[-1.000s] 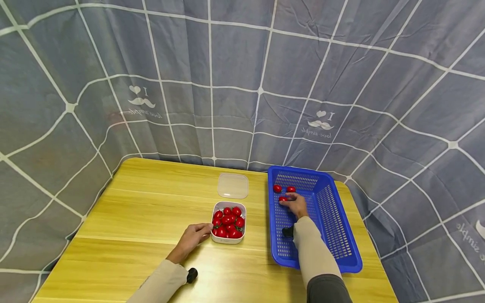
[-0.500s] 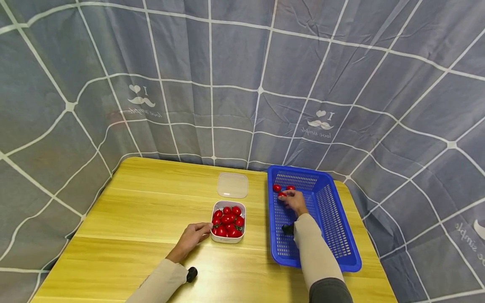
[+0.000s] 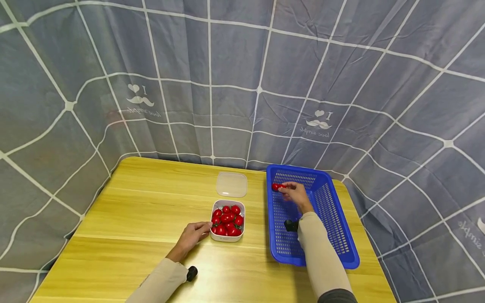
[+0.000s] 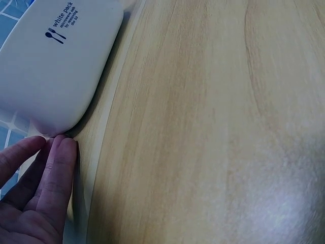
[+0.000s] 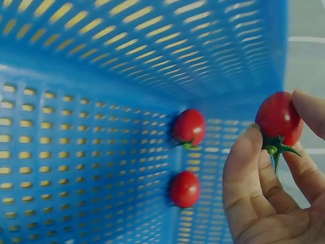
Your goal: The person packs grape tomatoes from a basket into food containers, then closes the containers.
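My right hand (image 3: 297, 196) pinches a red cherry tomato (image 5: 279, 116) with a green stem, raised over the blue plastic basket (image 3: 271, 229). Two more cherry tomatoes lie inside the basket in the right wrist view, one (image 5: 189, 128) showing green leaves and another (image 5: 185, 189) beside it. In the head view my right hand partly covers this group. My left hand (image 3: 191, 237) rests its nearly straight fingertips against the near left side of a white lidless container (image 3: 226, 238), which is filled with several cherry tomatoes (image 3: 227, 218).
A clear flat lid (image 3: 232, 184) lies on the wooden table (image 3: 151, 202) behind the white container. Grey curtain (image 3: 235, 105) with white grid lines hangs behind the table and along its sides. The basket's raised walls surround its tomatoes.
My right hand, holding the tomato, has moved slightly farther back in the basket and now covers one of the tomatoes there. My left hand stays against the container.
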Demonstrator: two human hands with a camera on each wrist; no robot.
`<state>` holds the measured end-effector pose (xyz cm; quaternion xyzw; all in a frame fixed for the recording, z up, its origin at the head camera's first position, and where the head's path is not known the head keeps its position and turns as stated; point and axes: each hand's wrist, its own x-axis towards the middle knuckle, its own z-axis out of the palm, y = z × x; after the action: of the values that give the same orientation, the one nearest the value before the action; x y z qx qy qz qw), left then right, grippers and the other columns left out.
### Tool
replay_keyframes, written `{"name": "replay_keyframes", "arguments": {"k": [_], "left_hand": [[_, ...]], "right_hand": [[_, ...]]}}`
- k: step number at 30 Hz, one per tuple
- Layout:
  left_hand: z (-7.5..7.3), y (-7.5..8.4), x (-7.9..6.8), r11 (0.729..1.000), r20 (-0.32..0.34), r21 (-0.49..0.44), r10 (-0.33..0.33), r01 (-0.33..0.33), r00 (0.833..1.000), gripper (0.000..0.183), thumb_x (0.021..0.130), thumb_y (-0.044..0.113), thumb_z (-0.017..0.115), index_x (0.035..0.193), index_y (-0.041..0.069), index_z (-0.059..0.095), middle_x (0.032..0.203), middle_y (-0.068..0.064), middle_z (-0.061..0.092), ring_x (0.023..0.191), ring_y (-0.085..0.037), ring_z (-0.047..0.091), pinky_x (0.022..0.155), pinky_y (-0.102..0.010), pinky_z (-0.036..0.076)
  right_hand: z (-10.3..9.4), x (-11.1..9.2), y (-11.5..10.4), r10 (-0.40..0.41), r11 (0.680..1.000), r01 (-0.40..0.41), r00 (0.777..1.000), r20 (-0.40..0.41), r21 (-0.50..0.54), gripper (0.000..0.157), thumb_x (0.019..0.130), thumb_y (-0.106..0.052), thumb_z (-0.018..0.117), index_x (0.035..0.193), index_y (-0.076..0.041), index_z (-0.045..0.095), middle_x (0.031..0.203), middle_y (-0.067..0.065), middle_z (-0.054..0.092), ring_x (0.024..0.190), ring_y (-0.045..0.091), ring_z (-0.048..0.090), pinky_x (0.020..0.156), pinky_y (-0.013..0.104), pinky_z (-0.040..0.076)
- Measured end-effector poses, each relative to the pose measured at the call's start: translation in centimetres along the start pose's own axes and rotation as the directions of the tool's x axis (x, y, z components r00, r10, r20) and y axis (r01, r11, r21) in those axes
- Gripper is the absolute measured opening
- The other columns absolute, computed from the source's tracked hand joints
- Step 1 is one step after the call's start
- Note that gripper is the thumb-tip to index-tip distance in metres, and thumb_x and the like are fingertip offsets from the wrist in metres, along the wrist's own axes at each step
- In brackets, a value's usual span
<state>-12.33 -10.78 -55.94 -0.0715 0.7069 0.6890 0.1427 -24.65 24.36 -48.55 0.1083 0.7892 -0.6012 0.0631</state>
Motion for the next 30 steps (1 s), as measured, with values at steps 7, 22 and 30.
{"name": "replay_keyframes", "arguments": {"k": [7, 22, 30], "left_hand": [[-0.1, -0.1, -0.1, 1.000, -0.011, -0.007, -0.009, 0.009, 1.000, 0.039, 0.097, 0.016, 0.058, 0.119, -0.016, 0.059, 0.124, -0.027, 0.058, 0.110, -0.031, 0.061, 0.095, -0.038, 0.053], [-0.3, 0.0, -0.1, 1.000, -0.017, -0.009, -0.003, 0.003, 1.000, 0.036, 0.098, 0.015, 0.058, 0.117, -0.015, 0.061, 0.122, -0.025, 0.060, 0.110, -0.030, 0.060, 0.095, -0.040, 0.053], [-0.4, -0.1, -0.1, 1.000, 0.020, -0.007, 0.009, -0.009, 1.000, 0.041, 0.098, 0.019, 0.058, 0.120, -0.015, 0.059, 0.125, -0.026, 0.058, 0.111, -0.031, 0.059, 0.096, -0.037, 0.052]], "right_hand": [[0.5, -1.4, -1.6, -0.059, 0.998, 0.060, 0.997, 0.053, -0.027, 0.031, 0.087, -0.003, 0.070, 0.111, 0.013, 0.058, 0.082, 0.002, 0.065, 0.063, 0.010, 0.062, 0.072, 0.035, 0.061], [2.4, -3.9, -3.7, -0.147, 0.984, 0.164, 0.966, 0.213, -0.063, 0.031, 0.088, 0.001, 0.068, 0.112, 0.016, 0.057, 0.094, 0.021, 0.062, 0.082, 0.040, 0.065, 0.081, 0.054, 0.057], [4.1, -5.0, -4.3, -0.132, 0.982, 0.157, 0.966, 0.220, -0.100, 0.027, 0.086, -0.003, 0.071, 0.108, 0.009, 0.061, 0.094, 0.017, 0.063, 0.080, 0.035, 0.067, 0.077, 0.045, 0.060]]}}
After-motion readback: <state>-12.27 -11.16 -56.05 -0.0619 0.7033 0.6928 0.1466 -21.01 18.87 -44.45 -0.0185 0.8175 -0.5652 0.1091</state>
